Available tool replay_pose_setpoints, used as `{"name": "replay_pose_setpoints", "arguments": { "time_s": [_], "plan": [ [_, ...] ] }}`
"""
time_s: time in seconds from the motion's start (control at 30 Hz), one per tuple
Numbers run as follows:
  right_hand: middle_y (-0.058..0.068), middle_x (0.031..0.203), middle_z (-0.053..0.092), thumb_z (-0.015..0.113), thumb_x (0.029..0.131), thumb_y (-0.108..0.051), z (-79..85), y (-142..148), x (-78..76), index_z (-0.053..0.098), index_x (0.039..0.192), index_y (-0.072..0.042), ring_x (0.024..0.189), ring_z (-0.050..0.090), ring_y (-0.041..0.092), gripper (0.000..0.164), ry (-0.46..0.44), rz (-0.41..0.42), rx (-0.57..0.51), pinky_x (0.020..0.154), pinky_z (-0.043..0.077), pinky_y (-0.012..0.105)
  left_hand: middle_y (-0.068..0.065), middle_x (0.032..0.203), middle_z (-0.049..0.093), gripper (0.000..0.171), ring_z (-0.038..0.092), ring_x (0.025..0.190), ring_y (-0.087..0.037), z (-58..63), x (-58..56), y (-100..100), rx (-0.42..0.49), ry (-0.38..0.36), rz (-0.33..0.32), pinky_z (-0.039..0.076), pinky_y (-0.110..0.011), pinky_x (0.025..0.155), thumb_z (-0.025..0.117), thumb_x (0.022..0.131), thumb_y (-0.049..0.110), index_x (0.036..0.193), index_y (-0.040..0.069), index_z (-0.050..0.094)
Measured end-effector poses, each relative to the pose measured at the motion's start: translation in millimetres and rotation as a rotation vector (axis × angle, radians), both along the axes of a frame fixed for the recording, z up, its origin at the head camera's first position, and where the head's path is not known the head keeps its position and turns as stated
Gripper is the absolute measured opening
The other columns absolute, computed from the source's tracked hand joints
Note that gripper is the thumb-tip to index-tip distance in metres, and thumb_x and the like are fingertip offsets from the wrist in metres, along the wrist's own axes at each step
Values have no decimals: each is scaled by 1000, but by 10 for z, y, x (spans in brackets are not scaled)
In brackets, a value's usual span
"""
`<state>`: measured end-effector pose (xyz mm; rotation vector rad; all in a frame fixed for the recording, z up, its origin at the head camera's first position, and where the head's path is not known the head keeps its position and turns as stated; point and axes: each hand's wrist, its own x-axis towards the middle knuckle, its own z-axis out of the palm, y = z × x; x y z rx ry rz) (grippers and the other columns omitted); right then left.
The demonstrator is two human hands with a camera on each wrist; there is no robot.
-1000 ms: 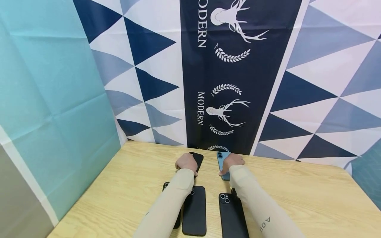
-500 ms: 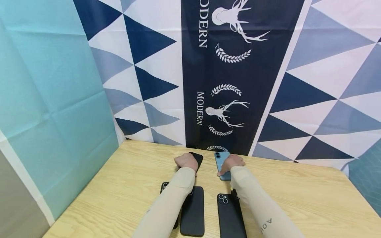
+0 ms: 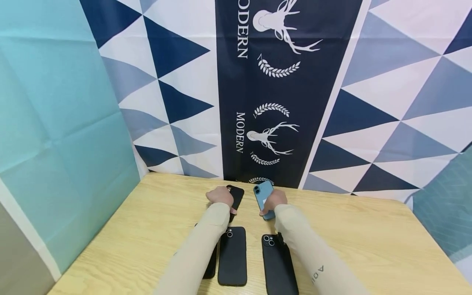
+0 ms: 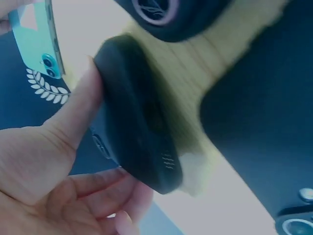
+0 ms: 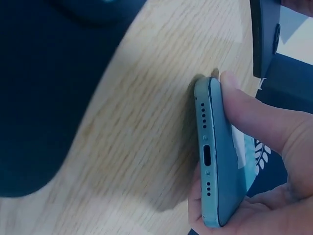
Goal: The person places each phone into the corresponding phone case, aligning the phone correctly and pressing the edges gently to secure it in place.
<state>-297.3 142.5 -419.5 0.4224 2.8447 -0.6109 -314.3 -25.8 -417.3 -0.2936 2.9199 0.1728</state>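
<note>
In the head view, my left hand (image 3: 220, 196) grips a black phone (image 3: 237, 196) at the back of the table. The left wrist view shows the thumb along one long side of this phone (image 4: 129, 112) and the fingers at the other, its bottom edge facing the camera. To the right, my right hand (image 3: 277, 198) holds a light blue phone (image 3: 262, 191), camera end pointing toward the backdrop. Seen from the right wrist, thumb and fingers pinch the blue phone (image 5: 208, 132) across its width, its charging port and speaker holes visible. The hand covers part of its back.
Nearer on the wooden table (image 3: 350, 237) lie a black phone (image 3: 233, 262) between the forearms and another black phone (image 3: 278, 262) beside the right sleeve. A third phone (image 3: 211, 264) is partly hidden under the left sleeve. A patterned cloth backdrop (image 3: 191, 98) rises behind the table.
The head view has turned slightly, so everything sits further left. The blue phone and right hand have shifted a little left, toward the black phone. Both grips stay the same.
</note>
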Motion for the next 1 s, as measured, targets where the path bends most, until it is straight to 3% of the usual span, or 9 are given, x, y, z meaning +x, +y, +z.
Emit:
{"name": "replay_pose_setpoints", "arguments": {
  "time_s": [0.1, 0.23, 0.37, 0.5, 0.7, 0.93, 1.0],
  "plan": [
    [19, 106, 61, 94, 62, -23, -13, -27, -21, 59, 114, 11, 87, 52, 24, 71, -18, 2, -3, 87, 54, 34, -6, 107, 74, 69, 70, 98, -24, -15, -26, -86, 44, 27, -1, 51, -37, 93, 94, 59, 40, 117, 12, 70],
    [18, 102, 62, 93, 63, -23, 3, -38, -4, 60, 112, 10, 85, 51, 24, 68, 1, 30, 16, 85, 54, 33, -10, 106, 75, 66, 71, 98, -28, -15, -17, -169, 154, 126, 20, 54, -41, 92, 98, 51, 30, 108, 8, 72],
    [17, 97, 64, 90, 68, -22, 25, -13, 15, 62, 106, 10, 82, 52, 22, 57, 37, 49, 56, 83, 55, 32, -12, 97, 75, 52, 72, 88, -27, 5, 23, -247, 243, 209, 26, 59, -39, 78, 97, 52, 22, 94, 6, 73],
    [17, 95, 65, 85, 75, -20, 71, 46, 35, 63, 102, 10, 80, 54, 23, 46, 58, 69, 59, 82, 55, 33, -13, 89, 72, 47, 69, 80, -26, 29, 77, -333, 366, 230, 13, 58, -38, 70, 97, 54, 21, 88, 3, 70],
    [16, 90, 65, 78, 78, -10, 147, 133, 34, 65, 95, 9, 77, 54, 23, 29, 91, 110, 12, 77, 56, 34, -19, 96, 67, 43, 64, 86, -31, -7, 109, -522, 657, 155, 2, 57, -43, 84, 90, 69, 15, 97, -7, 66],
    [19, 92, 60, 67, 75, -2, 250, 240, 114, 60, 99, 12, 76, 51, 24, 29, 103, 72, -186, 69, 51, 31, -19, 101, 69, 36, 63, 79, -22, -128, 50, -642, 837, 5, 69, 52, -30, 64, 80, 81, 14, 106, -8, 66],
    [16, 87, 52, 61, 75, 2, 230, 277, 105, 56, 100, 13, 70, 46, 22, 28, 89, 41, -276, 61, 45, 27, -16, 98, 68, 37, 64, 80, -19, -121, 48, -667, 878, -21, 71, 55, -30, 69, 79, 82, 13, 108, -9, 65]
  ]
}}
